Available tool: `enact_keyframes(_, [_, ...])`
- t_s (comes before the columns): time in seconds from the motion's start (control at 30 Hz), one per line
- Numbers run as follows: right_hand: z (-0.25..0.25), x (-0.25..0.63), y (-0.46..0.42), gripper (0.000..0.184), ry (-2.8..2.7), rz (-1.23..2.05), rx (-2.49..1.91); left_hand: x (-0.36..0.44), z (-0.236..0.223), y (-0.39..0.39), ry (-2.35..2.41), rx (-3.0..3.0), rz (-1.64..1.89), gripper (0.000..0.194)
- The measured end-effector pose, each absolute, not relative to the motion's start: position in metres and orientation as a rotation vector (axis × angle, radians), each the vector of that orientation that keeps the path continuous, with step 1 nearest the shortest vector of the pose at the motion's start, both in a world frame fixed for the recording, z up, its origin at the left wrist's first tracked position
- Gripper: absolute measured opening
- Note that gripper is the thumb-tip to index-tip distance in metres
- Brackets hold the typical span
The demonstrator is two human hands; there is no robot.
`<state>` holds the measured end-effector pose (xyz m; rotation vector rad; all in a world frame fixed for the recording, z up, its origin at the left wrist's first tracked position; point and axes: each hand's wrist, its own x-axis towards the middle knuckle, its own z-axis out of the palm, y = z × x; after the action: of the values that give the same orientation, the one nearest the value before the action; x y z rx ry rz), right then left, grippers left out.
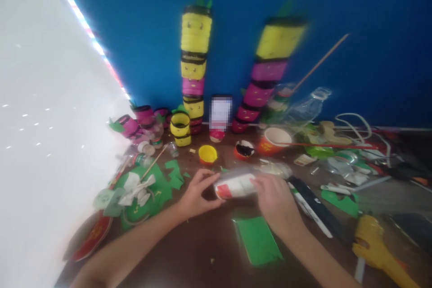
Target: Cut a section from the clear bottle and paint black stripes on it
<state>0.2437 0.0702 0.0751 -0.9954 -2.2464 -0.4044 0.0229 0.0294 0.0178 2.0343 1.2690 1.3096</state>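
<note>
- Green sheet scraps (pixel 158 177), flat and irregular, lie on the dark brown surface (pixel 189 252), forward and to the left of the left hand.
- The left hand (pixel 197 193) forms a C, thumb below and fingers above, clamped at the left end of the container; blur hides the exact contact line.
- The white cylindrical container with a red patch (pixel 236 185) is located between the two hands. Its long axis runs left to right, crosswise to the person, with the right end slightly farther away. The red patch is at the left-hand end. Whether the container touches the surface cannot be told.
- The bright green rectangular packet in clear film (pixel 258 239) lies nearer the person than the container.
- The right hand (pixel 276 198) is clamped at the right end, fingers over the top. Neither hand is nearer; each covers one end.
</note>
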Motion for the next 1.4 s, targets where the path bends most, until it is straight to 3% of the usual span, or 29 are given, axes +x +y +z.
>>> enact_keyframes(0.43, [0.056, 0.223, 0.044, 0.024, -2.336, -0.581, -1.094, 0.031, 0.010, 0.027, 1.231, 2.023, 1.303, 0.069])
enact_keyframes(0.77, [0.038, 0.193, 0.014, 0.022, -2.289, -0.116, -1.034, 0.031, 0.007, 0.028, 1.208, 2.025, 1.322, 0.075])
enact_keyframes(1.03, [0.054, 0.165, -0.026, 0.025, -2.374, 0.086, -0.936, 0.031, 0.009, 0.029, 1.265, 1.980, 1.274, 0.062])
enact_keyframes(1.23, [0.057, 0.167, -0.050, 0.023, -2.404, 0.187, -0.897, 0.033, 0.009, 0.031, 1.266, 1.999, 1.278, 0.070])
enact_keyframes(1.4, [0.052, 0.169, -0.076, 0.018, -2.349, 0.604, -0.703, 0.030, 0.014, 0.036, 1.376, 1.966, 1.232, 0.072])
